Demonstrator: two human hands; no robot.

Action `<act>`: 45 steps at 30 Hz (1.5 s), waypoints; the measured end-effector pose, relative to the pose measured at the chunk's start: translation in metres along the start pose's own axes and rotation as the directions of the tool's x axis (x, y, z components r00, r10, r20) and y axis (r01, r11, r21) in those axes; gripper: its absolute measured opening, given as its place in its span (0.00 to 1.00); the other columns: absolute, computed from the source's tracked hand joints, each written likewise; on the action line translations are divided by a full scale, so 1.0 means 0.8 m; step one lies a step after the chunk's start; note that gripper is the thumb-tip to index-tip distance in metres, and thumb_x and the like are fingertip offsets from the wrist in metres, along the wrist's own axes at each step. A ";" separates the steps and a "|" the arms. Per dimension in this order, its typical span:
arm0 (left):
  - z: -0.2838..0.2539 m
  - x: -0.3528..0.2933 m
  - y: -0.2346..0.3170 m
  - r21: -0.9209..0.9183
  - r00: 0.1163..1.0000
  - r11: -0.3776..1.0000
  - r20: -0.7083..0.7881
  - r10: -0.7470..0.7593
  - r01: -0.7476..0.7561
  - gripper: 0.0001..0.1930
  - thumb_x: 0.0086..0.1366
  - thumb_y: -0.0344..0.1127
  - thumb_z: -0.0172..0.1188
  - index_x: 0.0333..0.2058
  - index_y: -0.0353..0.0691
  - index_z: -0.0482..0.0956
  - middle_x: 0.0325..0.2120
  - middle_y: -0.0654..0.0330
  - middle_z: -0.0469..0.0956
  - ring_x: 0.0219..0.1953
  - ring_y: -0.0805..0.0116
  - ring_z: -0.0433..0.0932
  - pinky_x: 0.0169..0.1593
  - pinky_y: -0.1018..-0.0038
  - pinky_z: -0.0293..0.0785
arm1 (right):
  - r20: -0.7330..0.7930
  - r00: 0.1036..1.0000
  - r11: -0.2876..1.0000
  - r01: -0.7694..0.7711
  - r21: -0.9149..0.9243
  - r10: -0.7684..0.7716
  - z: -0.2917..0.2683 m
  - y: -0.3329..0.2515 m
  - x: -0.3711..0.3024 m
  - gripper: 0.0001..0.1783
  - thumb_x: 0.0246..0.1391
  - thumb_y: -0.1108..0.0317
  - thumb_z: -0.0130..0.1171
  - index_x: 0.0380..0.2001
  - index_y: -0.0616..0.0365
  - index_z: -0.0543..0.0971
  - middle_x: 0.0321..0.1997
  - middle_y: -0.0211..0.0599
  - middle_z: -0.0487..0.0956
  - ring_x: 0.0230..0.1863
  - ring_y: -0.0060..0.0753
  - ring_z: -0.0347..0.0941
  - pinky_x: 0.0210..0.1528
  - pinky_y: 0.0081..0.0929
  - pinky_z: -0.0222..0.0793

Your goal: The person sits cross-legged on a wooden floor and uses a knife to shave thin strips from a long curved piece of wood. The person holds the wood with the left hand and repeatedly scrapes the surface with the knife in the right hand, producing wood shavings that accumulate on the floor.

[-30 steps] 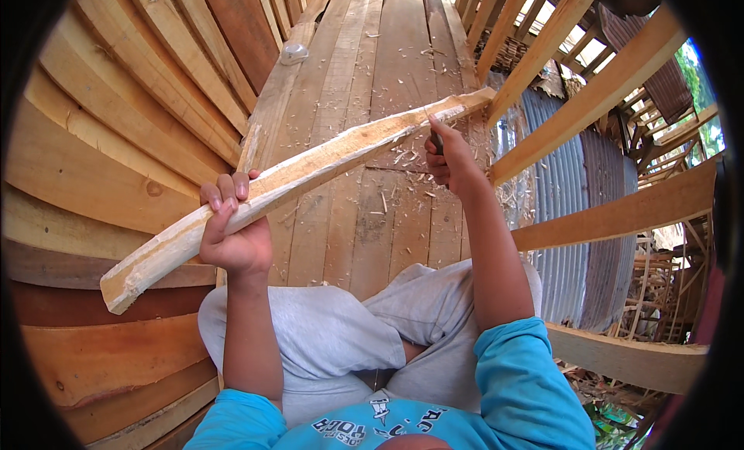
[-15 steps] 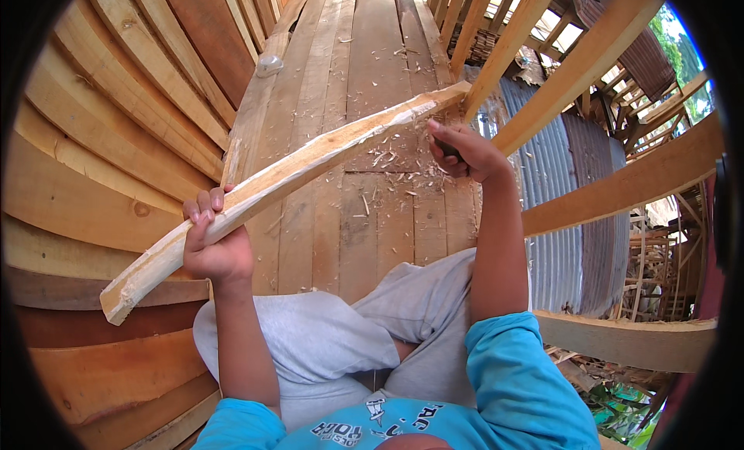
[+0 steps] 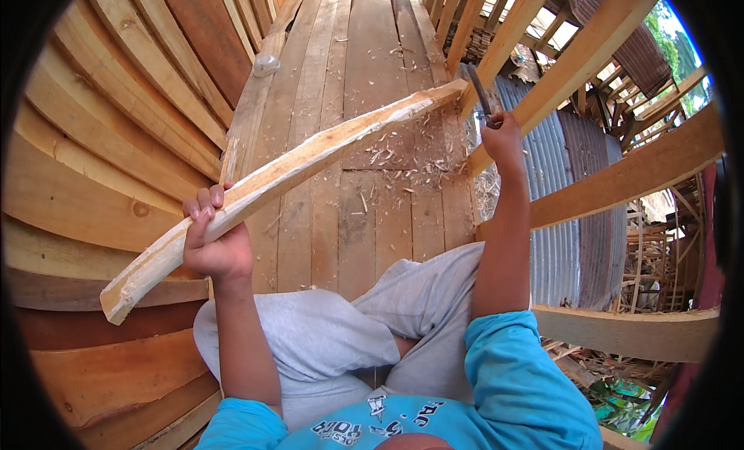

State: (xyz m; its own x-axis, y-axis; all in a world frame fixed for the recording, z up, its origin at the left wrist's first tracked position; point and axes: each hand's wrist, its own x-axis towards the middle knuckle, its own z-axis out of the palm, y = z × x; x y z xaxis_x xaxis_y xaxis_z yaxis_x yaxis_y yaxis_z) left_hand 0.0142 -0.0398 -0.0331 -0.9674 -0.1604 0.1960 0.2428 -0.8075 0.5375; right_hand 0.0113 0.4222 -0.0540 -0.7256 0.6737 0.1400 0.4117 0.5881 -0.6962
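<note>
My left hand (image 3: 217, 237) is wrapped round a long, pale, roughly hewn piece of wood (image 3: 310, 157) near its lower left end. The piece slants up across the view to the right, its far end by the upright rails. Beyond that end and to its right, my right hand (image 3: 503, 138) is closed on the handle of a large knife (image 3: 482, 89). Its dark, slightly curved blade points up and away, apart from the wood. My fingers hide most of the handle.
Wood shavings (image 3: 395, 151) litter the plank floor (image 3: 310, 241). Planks (image 3: 101, 194) line the left wall. Wooden rails (image 3: 628, 179) stand on the right, close to my right arm, with corrugated metal sheets (image 3: 558, 241) beyond. A clear plastic container (image 3: 266, 64) lies at the far left.
My right hand has moved right and away, past the wood's far end, and the knife's blade now shows. The left hand and the wood have stayed in place.
</note>
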 end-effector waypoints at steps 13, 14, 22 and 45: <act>-0.003 0.002 -0.003 -0.036 1.000 0.999 0.023 -0.019 0.019 0.10 0.52 0.27 0.58 0.29 0.46 0.65 0.25 0.65 0.65 0.40 0.65 0.69 0.69 0.55 0.59 | 0.976 0.212 0.816 0.552 -0.169 0.059 0.162 -0.005 -0.086 0.22 0.41 0.71 0.70 0.43 0.56 0.80 0.36 0.37 0.83 0.37 0.36 0.80 0.38 0.35 0.75; -0.006 0.002 -0.002 -0.041 1.000 0.999 0.026 -0.016 0.017 0.10 0.52 0.27 0.58 0.29 0.47 0.65 0.25 0.65 0.65 0.40 0.65 0.69 0.69 0.55 0.59 | 0.990 0.141 0.809 0.579 -0.099 0.020 0.180 -0.016 -0.106 0.23 0.42 0.72 0.70 0.46 0.55 0.80 0.36 0.37 0.84 0.36 0.35 0.80 0.36 0.35 0.75; -0.002 -0.001 0.005 -0.006 0.998 1.000 -0.059 0.008 -0.008 0.09 0.51 0.25 0.55 0.28 0.48 0.65 0.24 0.64 0.62 0.39 0.66 0.67 0.67 0.56 0.60 | 0.981 0.149 0.805 0.562 -0.190 0.127 0.196 0.012 -0.096 0.19 0.39 0.71 0.75 0.39 0.55 0.85 0.40 0.37 0.85 0.40 0.41 0.81 0.42 0.36 0.77; 0.001 0.003 -0.003 -0.039 1.000 0.999 0.000 -0.012 0.012 0.11 0.51 0.26 0.58 0.29 0.47 0.65 0.25 0.65 0.66 0.41 0.65 0.69 0.69 0.55 0.59 | 0.232 0.971 0.788 0.097 -0.608 0.060 0.162 0.121 -0.017 0.11 0.50 0.71 0.64 0.38 0.62 0.84 0.41 0.53 0.84 0.45 0.53 0.81 0.44 0.40 0.77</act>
State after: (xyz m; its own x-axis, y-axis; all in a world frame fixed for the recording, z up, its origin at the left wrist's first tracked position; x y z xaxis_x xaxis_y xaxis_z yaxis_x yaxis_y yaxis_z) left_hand 0.0114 -0.0382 -0.0335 -0.9701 -0.1509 0.1899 0.2285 -0.8310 0.5072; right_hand -0.0105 0.4117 -0.2148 -0.8078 0.5854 -0.0687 0.5894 0.8007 -0.1073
